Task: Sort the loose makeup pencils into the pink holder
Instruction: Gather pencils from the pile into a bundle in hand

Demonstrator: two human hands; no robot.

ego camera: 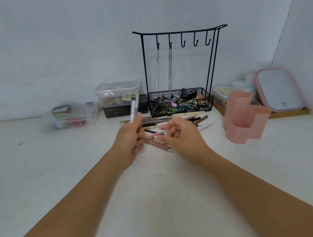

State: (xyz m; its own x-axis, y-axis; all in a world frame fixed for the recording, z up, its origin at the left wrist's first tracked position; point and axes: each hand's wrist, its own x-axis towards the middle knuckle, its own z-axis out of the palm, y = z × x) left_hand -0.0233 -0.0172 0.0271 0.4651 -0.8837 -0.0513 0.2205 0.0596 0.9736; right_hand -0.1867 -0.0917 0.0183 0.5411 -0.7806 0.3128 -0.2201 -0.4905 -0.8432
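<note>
Surface: white table [46, 178], loose pencils [170, 118] piled centrally.
Left hand [130, 139]: white pencil [134, 108] gripped upright (blurred).
Right hand [180, 133]: pink pencil [155, 134] pinched.
Pink holder [242, 119]: placed right.

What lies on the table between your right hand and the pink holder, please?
In the head view, between the right hand and the pink holder, only a white marker-like pencil lies; beyond it the table is bare.

Soft even light, motion blur, edge distortion
</note>
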